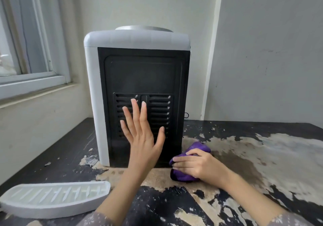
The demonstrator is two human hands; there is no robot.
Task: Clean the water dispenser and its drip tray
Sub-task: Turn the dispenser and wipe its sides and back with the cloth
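Fingers (181,159) grip one cloth (201,147) beside one dispenser (139,68), one tray (52,197)

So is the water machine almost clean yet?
Hard to say. The drip tray is already off and lying on the table, left of the water dispenser. The dispenser's black back faces the camera; the left hand is spread open in front of its vents, and the right hand grips a purple cloth on the table. Whether anything is clean doesn't show.
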